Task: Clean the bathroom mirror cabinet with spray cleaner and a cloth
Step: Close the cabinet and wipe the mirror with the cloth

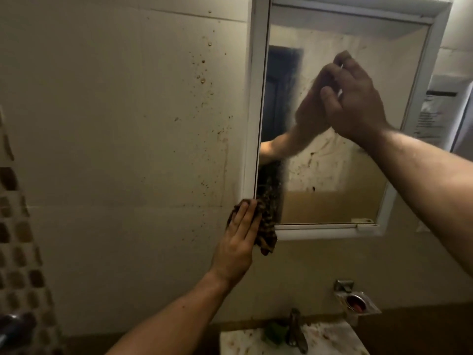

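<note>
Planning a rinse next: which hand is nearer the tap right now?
Left. The left hand presses the cloth at the cabinet's lower left corner, above and left of the tap. The right hand is up on the mirror, much farther above it.

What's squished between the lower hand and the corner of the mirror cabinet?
A patterned cloth. The left hand presses it with straight fingers against the lower left corner of the mirror cabinet, seen in the head view.

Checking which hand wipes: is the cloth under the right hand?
No, the cloth lies under the left hand at the lower left corner of the cabinet, while the right hand touches the mirror.
</note>
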